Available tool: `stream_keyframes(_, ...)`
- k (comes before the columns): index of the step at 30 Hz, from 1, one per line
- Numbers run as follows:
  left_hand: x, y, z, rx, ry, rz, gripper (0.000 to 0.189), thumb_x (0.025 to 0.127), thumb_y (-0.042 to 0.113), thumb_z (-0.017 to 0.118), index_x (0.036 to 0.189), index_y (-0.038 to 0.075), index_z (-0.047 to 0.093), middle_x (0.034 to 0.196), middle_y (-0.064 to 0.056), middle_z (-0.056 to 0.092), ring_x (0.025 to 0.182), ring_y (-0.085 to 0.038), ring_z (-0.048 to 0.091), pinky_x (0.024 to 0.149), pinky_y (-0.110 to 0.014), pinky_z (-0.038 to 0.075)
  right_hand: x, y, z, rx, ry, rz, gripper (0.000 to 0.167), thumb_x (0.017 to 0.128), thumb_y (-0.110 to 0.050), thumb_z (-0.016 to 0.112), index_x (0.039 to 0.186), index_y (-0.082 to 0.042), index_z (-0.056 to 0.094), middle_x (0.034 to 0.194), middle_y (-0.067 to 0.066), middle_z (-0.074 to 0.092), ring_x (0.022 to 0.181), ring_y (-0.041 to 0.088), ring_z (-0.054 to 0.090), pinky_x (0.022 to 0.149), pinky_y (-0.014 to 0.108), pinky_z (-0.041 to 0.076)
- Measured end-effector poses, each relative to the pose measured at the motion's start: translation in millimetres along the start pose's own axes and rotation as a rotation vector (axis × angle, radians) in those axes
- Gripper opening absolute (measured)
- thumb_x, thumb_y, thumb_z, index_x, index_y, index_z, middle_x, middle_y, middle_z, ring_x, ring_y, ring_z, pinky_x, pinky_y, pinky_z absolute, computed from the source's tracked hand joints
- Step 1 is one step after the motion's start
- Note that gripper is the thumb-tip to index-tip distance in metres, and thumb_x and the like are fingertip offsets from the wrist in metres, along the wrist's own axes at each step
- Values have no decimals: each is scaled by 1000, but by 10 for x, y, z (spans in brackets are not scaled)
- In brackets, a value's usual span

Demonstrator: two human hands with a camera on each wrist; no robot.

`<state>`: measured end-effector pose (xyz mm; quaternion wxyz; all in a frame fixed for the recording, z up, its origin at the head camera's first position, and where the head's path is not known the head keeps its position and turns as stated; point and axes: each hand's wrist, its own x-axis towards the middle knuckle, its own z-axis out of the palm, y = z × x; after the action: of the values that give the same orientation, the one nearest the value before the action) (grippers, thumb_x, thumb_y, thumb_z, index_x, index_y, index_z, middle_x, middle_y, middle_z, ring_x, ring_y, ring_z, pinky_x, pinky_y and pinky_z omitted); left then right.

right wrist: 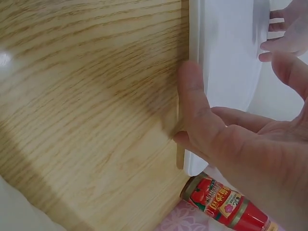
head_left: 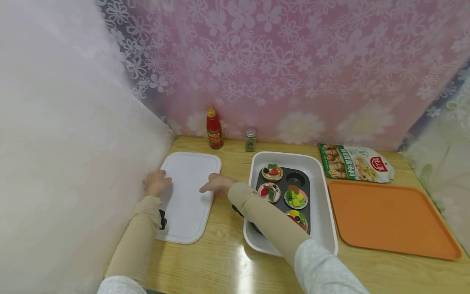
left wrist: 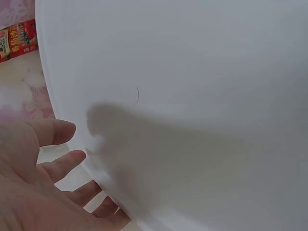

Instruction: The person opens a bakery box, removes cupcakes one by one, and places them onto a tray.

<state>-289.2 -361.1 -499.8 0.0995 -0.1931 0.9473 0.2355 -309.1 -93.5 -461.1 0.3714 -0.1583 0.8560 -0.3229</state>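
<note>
A flat white rounded rectangle with a rim (head_left: 189, 171), a tray or a lid, lies on the table at the left in the head view. My left hand (head_left: 156, 183) is at its left edge. In the left wrist view the fingers are loosely spread, their tips at the rim and the thumb apart from it. On the opposite side is my right hand (head_left: 219, 184). Its fingers (right wrist: 192, 89) lie along the outer edge in the right wrist view, with the thumb held away; whether they press on it I cannot tell.
Right of centre, a deep white container (head_left: 323, 220) holds a dark muffin pan (head_left: 306, 183) with several decorated tarts, partly under my right forearm. Behind stand a red sauce bottle (head_left: 214, 130) and a small jar (head_left: 250, 141). A food packet (head_left: 356, 163) and an orange tray (head_left: 393, 216) lie right.
</note>
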Motion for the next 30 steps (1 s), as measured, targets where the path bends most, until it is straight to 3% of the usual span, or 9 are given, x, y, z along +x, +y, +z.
stream_keyframes(8, -52, 15, 25, -30, -8, -11, 62, 99, 27, 48, 155, 0, 44, 155, -39, 38, 135, -62, 35, 111, -66, 34, 50, 34, 44, 16, 15, 4, 80, 101, -41, 67, 161, 0, 33, 156, 18, 50, 122, 35, 64, 103, 45, 57)
stream_keyframes(15, -64, 35, 50, 15, 19, 54, 61, 98, 25, 49, 150, -6, 46, 150, -40, 45, 137, -61, 38, 113, -65, 32, 33, -5, 41, -41, 29, -16, 72, 103, -38, 63, 157, 2, 39, 151, 20, 53, 121, 37, 65, 101, 47, 59)
stream_keyframes(18, -72, 108, 88, -5, 46, 80, 61, 99, 25, 50, 152, -6, 45, 151, -41, 44, 140, -61, 36, 116, -65, 32, -64, 5, -19, -22, 43, -54, 71, 105, -34, 61, 159, 3, 34, 158, 21, 47, 133, 37, 59, 105, 50, 56)
stream_keyframes(20, -76, 185, 91, -46, 66, 104, 61, 100, 24, 50, 154, -5, 42, 154, -40, 39, 143, -61, 32, 118, -65, 32, -138, 3, -95, -27, 63, -94, 73, 106, -33, 60, 162, 2, 29, 164, 21, 40, 143, 37, 51, 109, 51, 54)
stream_keyframes(23, -97, 356, 67, -128, 87, 153, 63, 102, 22, 49, 159, -2, 37, 162, -38, 29, 148, -59, 26, 121, -66, 31, -257, 5, -253, -46, 109, -151, 77, 107, -35, 58, 166, -1, 22, 172, 19, 30, 158, 35, 32, 123, 51, 41)
stream_keyframes(27, -150, 655, 52, -215, 108, 239, 64, 105, 22, 50, 163, 2, 32, 166, -32, 26, 153, -54, 24, 121, -66, 33, -420, 46, -494, -108, 176, -199, 80, 107, -37, 57, 168, -3, 19, 175, 18, 21, 165, 35, 14, 133, 51, 20)
stream_keyframes(30, -199, 887, 59, -247, 123, 302, 65, 106, 23, 51, 164, 4, 30, 167, -30, 27, 155, -52, 24, 121, -66, 34, -604, 103, -667, -126, 214, -214, 80, 107, -39, 57, 168, -6, 18, 176, 17, 19, 165, 36, 11, 134, 52, 16)
